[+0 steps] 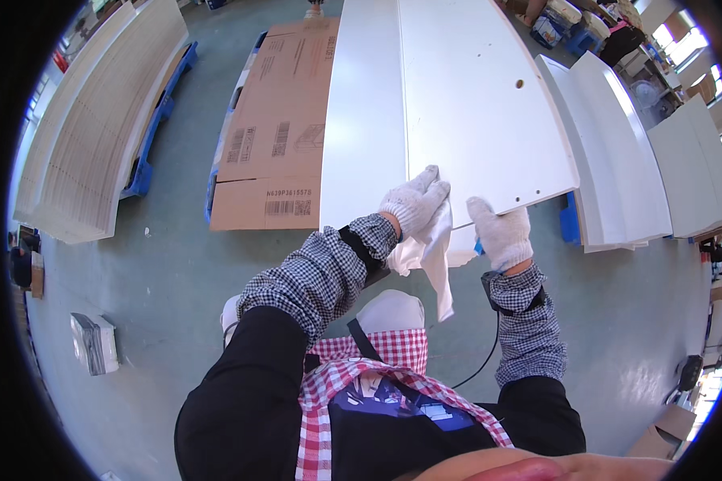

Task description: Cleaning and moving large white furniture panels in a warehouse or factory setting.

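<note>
White-knit-gloved left hand (415, 200) clutching limp white cloth (437, 252) over white drilled board (489, 136); white-knit-gloved right hand (505, 234) at board's near edge, finger closure unclear. Brown cardboard packaging (273, 104) further left. Best: fold cloth flat, press evenly, steady edge.

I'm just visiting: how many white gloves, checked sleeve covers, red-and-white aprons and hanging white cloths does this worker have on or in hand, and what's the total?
White gloves: 2
Checked sleeve covers: 2
Red-and-white apron: 1
White cloth: 1
Total: 6
</note>
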Motion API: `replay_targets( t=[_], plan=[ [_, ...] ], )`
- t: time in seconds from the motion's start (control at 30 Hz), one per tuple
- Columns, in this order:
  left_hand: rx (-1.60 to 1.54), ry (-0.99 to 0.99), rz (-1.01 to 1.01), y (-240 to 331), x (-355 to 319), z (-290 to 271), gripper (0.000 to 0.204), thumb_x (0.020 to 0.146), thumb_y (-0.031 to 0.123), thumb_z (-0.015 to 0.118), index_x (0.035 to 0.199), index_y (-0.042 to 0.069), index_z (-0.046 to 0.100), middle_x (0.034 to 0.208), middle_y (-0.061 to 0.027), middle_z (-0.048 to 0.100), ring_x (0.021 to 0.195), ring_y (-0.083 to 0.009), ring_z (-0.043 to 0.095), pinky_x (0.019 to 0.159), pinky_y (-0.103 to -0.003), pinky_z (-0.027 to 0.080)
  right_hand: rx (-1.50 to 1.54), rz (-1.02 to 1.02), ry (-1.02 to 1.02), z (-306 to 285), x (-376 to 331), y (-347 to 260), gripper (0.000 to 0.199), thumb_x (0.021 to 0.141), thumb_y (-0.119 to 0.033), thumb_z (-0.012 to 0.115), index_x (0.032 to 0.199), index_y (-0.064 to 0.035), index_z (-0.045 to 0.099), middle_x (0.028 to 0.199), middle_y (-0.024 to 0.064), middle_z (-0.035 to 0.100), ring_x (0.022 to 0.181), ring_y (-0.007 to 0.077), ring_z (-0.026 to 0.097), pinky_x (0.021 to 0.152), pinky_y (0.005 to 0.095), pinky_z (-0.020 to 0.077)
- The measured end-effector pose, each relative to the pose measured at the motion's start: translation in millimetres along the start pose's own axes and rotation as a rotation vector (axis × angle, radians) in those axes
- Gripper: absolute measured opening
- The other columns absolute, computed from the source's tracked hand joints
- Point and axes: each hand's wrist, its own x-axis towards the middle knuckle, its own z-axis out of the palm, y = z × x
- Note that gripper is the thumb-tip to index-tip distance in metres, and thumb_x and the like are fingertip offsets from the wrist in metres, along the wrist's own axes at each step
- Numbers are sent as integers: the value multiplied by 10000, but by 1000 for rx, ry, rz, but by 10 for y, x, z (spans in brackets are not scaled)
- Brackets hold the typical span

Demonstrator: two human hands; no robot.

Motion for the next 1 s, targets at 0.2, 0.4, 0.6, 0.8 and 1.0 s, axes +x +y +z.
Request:
replay_targets(
  t=[0.2,0.4,0.6,0.8,1.0],
  plan=[
    [91,-198,-239,118,-70,-215,701,974,532,399,1530,112,323,1397,-214,541,1274,-358,539,1089,-401,395,396,367,138,34,-54,168,172,869,-94,681,985,29,653,800,92,664,562,147,620,470,307,518],
    [276,-335,-323,76,-178,-466,676,959,507,417,1516,131,348,1304,-186,619,1195,-336,603,1029,-438,433,754,585,225,421,-286,750,182,916,-189,653,976,-22,610,696,82,603,499,178,590,434,333,523],
    [348,-340,-310,22,-318,-512,569,923,444,508,1376,99,487,1130,-184,690,1060,-336,663,922,-451,491,988,772,234,667,-434,996,187,949,-246,624,903,-67,592,630,70,575,533,194,586,516,372,535],
    [398,-304,-302,-97,-473,-514,510,911,396,533,1316,86,531,1064,-172,706,1014,-343,672,891,-457,507,1099,939,219,833,-514,1008,179,968,-272,603,913,-114,541,665,28,545,534,162,545,517,355,496],
    [510,-404,-238,97,-610,-649,412,922,321,497,1259,118,618,1067,-175,699,987,-346,672,885,-449,515,1129,978,154,836,-593,1035,171,965,-290,611,920,-136,553,670,16,546,532,151,545,513,359,507]
  ],
)
